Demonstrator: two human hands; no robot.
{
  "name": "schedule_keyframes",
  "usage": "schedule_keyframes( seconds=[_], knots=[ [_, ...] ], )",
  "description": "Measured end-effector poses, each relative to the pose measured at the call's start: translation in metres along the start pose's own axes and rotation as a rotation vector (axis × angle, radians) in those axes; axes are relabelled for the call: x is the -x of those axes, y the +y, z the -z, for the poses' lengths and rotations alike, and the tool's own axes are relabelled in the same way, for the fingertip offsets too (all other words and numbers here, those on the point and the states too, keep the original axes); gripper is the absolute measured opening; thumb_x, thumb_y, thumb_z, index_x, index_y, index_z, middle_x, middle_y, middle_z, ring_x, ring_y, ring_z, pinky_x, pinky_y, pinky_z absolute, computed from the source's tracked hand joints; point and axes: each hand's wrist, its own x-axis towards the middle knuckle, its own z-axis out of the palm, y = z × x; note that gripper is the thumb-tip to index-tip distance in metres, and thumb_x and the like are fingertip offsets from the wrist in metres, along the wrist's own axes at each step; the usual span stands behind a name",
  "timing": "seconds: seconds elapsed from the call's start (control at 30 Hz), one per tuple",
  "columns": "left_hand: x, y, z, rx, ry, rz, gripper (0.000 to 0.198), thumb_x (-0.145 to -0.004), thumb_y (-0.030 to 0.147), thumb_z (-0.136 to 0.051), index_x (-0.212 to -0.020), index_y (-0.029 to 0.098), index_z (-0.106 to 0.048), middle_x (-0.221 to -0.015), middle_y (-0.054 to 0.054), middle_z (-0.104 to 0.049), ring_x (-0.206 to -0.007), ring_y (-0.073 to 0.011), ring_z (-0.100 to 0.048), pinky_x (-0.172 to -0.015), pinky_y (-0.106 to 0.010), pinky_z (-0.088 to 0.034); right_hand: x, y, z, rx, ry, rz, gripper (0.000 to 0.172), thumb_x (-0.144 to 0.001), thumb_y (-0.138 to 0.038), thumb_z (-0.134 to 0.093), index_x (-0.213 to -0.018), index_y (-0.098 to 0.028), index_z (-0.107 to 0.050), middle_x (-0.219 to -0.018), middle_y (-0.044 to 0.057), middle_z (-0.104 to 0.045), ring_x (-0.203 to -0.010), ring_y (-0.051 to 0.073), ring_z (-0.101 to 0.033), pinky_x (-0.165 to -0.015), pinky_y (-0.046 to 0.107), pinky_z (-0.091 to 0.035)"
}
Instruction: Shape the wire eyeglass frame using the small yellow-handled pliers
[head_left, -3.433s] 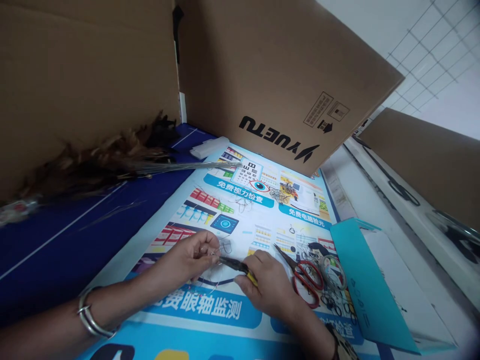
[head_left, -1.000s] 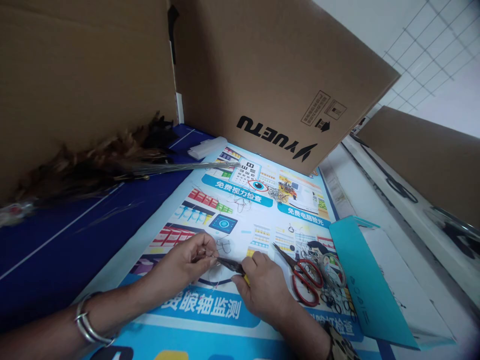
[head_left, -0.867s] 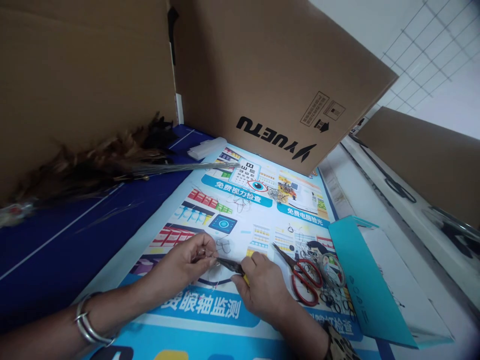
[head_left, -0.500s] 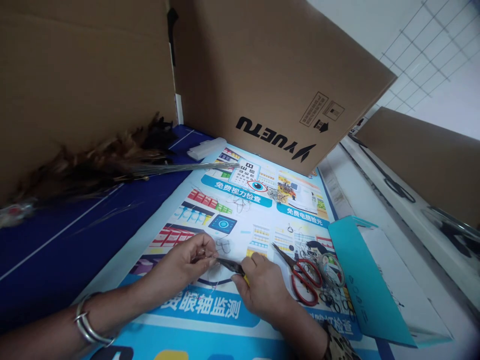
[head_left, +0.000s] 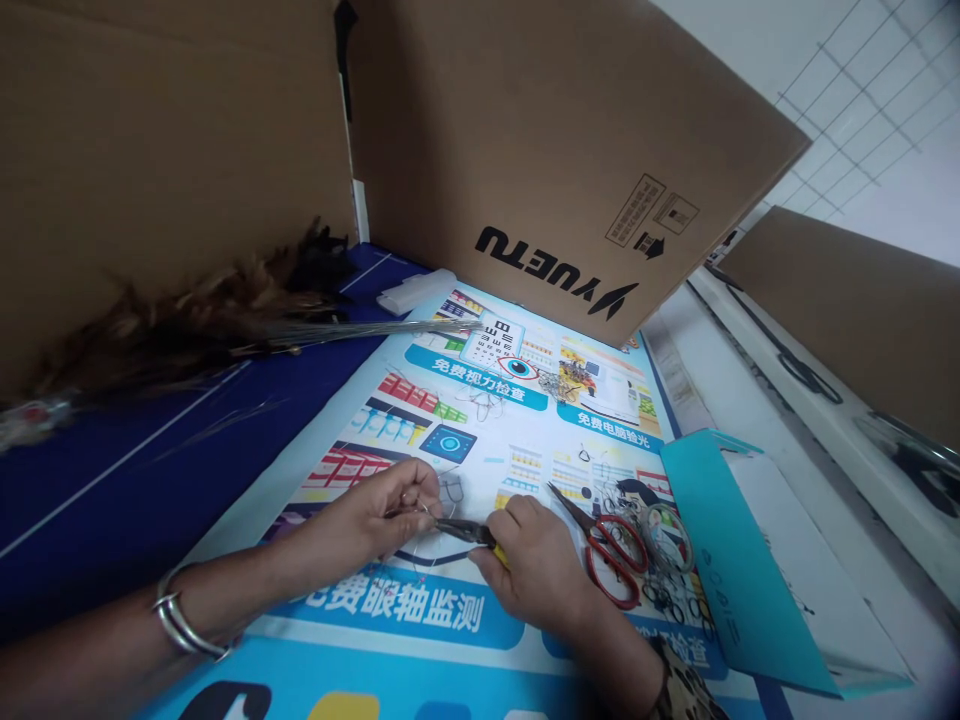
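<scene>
My left hand (head_left: 382, 515) pinches a thin bent wire (head_left: 421, 512) just above a printed poster (head_left: 480, 440). A silver bangle circles that wrist. My right hand (head_left: 534, 570) is closed round small pliers (head_left: 463, 530) with a yellow handle. The dark jaws of the pliers point left and meet the wire at my left fingertips. Both hands hover low over the poster's near half.
Red-handled scissors (head_left: 609, 552) lie right of my right hand, beside a heap of wire rings (head_left: 664, 545). More small wire pieces (head_left: 487, 402) lie farther back. A feather duster (head_left: 195, 320) rests at the left. Cardboard sheets (head_left: 540, 140) stand behind. A teal folder (head_left: 739, 570) lies right.
The hands have stayed in nearly the same place, with small shifts of the pliers' jaws against the wire. The camera view has moved slightly.
</scene>
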Motion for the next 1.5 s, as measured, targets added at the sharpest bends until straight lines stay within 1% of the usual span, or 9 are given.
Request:
schedule_keyframes(
  seconds=[0.27,0.43,0.67,0.97,1.1,1.27,1.33,1.4,1.5],
  knots=[
    [0.001,0.003,0.003,0.026,-0.066,-0.005,0.017,-0.086,0.033,-0.063,-0.089,0.021,-0.051,-0.066,0.007,-0.046,-0.049,-0.0080,-0.031,-0.044,-0.020,-0.022,0.002,0.002,-0.002,0.121,0.031,0.049,0.024,-0.092,-0.044,-0.056,-0.093,-0.020,-0.059,-0.093,0.007,-0.060,-0.085,0.023,-0.052,-0.064,0.031,-0.034],
    [0.001,0.003,0.002,0.020,-0.061,-0.022,0.016,-0.085,0.030,-0.064,-0.086,0.020,-0.051,-0.067,0.007,-0.047,-0.053,-0.0089,-0.034,-0.048,-0.020,-0.023,0.002,0.002,-0.004,0.138,0.040,0.064,0.024,-0.092,-0.044,-0.057,-0.092,-0.019,-0.059,-0.093,0.008,-0.060,-0.085,0.023,-0.053,-0.063,0.030,-0.035],
    [-0.001,-0.005,0.004,-0.010,-0.070,-0.029,0.012,-0.087,0.028,-0.060,-0.090,0.021,-0.050,-0.074,0.005,-0.051,-0.059,-0.0108,-0.039,-0.051,-0.022,-0.026,0.001,0.003,-0.004,0.124,0.028,0.086,0.022,-0.091,-0.042,-0.057,-0.092,-0.020,-0.058,-0.093,0.007,-0.061,-0.085,0.022,-0.053,-0.063,0.030,-0.037],
    [0.001,-0.002,0.002,-0.012,-0.053,-0.017,0.010,-0.084,0.023,-0.058,-0.088,0.020,-0.049,-0.071,0.006,-0.050,-0.052,-0.0080,-0.034,-0.047,-0.020,-0.023,0.000,0.002,-0.007,0.100,0.018,0.068,0.021,-0.091,-0.041,-0.056,-0.091,-0.020,-0.058,-0.091,0.005,-0.062,-0.084,0.022,-0.055,-0.062,0.030,-0.036],
    [0.001,0.000,0.000,-0.026,-0.019,-0.025,0.011,-0.084,0.023,-0.060,-0.087,0.020,-0.050,-0.068,0.007,-0.048,-0.051,-0.0076,-0.033,-0.046,-0.020,-0.023,0.000,0.001,-0.008,0.103,0.031,0.046,0.022,-0.091,-0.042,-0.056,-0.090,-0.020,-0.059,-0.091,0.005,-0.062,-0.084,0.022,-0.055,-0.062,0.030,-0.035],
    [0.003,0.001,-0.001,-0.050,0.022,-0.003,0.014,-0.085,0.028,-0.060,-0.085,0.021,-0.048,-0.062,0.009,-0.043,-0.046,-0.0075,-0.030,-0.043,-0.020,-0.022,0.001,0.002,-0.005,0.052,0.039,0.000,0.023,-0.092,-0.043,-0.055,-0.090,-0.020,-0.059,-0.092,0.006,-0.061,-0.086,0.021,-0.055,-0.064,0.029,-0.038],
    [0.003,0.000,0.001,-0.049,0.069,-0.002,0.016,-0.085,0.032,-0.061,-0.085,0.022,-0.048,-0.064,0.008,-0.046,-0.047,-0.0083,-0.033,-0.043,-0.019,-0.025,0.001,0.004,-0.004,0.020,0.050,-0.036,0.024,-0.093,-0.043,-0.055,-0.091,-0.020,-0.059,-0.094,0.006,-0.061,-0.087,0.022,-0.055,-0.066,0.030,-0.039],
    [0.003,-0.002,0.003,-0.042,0.133,-0.010,0.018,-0.086,0.035,-0.061,-0.086,0.023,-0.048,-0.070,0.006,-0.051,-0.049,-0.0087,-0.036,-0.044,-0.020,-0.028,0.001,0.007,-0.002,-0.003,0.057,-0.077,0.024,-0.093,-0.042,-0.054,-0.097,-0.019,-0.060,-0.097,0.007,-0.062,-0.090,0.023,-0.056,-0.070,0.031,-0.042],
    [0.002,-0.003,0.007,-0.029,0.211,-0.033,0.019,-0.087,0.037,-0.061,-0.089,0.023,-0.048,-0.074,0.004,-0.055,-0.049,-0.0083,-0.036,-0.045,-0.020,-0.028,0.000,0.011,0.000,-0.011,0.064,-0.131,0.027,-0.094,-0.042,-0.054,-0.108,-0.019,-0.060,-0.101,0.009,-0.062,-0.094,0.024,-0.056,-0.076,0.033,-0.044]
  ],
)
